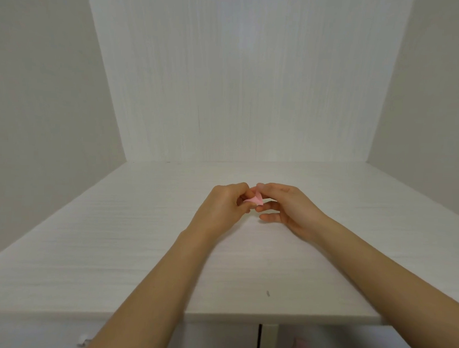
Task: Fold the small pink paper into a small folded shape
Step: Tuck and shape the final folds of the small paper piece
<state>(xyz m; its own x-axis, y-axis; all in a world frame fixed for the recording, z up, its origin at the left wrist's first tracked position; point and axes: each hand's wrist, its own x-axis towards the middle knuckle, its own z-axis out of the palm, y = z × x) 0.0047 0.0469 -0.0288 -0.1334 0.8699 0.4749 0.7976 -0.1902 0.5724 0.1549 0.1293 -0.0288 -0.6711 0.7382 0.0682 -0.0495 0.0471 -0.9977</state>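
— Paper point(254, 199), where is it?
— Small, pink, partly folded, pinched between both hands above the white tabletop point(141, 249).
— Left hand point(223, 203)?
— Fingers curled, gripping its left side.
— Right hand point(287, 205)?
— Thumb and forefinger pinch its right edge; the other fingers hang loosely extended below.

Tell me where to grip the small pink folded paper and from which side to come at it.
Pinch the small pink folded paper at its side ends, one from each side, as the left hand and right hand do now, above the white wooden tabletop. It is tiny and thin, so probably only fingertips on its creased edges can grip without crushing the folds.
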